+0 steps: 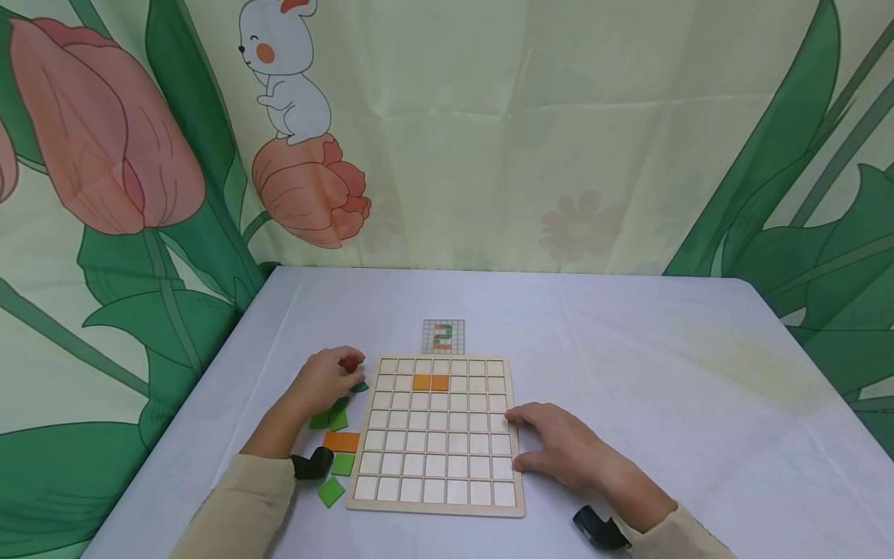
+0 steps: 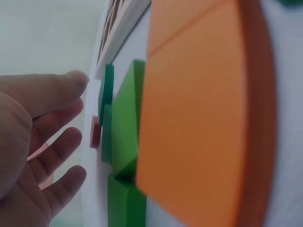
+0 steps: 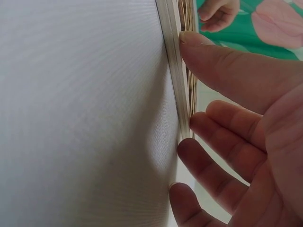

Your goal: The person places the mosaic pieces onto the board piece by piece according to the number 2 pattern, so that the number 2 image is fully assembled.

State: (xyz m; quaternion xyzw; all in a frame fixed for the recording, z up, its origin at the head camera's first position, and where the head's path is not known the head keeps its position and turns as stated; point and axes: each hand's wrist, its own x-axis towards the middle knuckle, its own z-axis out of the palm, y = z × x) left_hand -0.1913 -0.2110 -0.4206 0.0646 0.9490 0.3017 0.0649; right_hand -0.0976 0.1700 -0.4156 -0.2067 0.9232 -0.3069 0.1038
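Note:
A wooden grid board (image 1: 434,511) lies on the white table, with two orange squares (image 1: 430,383) set side by side in its second row. My left hand (image 1: 327,380) hovers left of the board's far corner, over a red tile (image 1: 351,364). In the left wrist view its thumb and fingers stand apart, and the red tile (image 2: 95,132) lies beyond them. Close by are a dark green tile (image 1: 359,387) and lighter green tiles (image 1: 338,420). My right hand (image 1: 566,444) touches the board's right edge with thumb and fingertips, its fingers loosely bent (image 3: 215,175).
Orange tiles (image 1: 341,442) and two more green tiles (image 1: 343,464) lie along the board's left side. A small card (image 1: 443,336) with a gridded figure resembling a 2 lies behind the board. A printed curtain (image 1: 454,155) hangs behind the table (image 1: 670,373).

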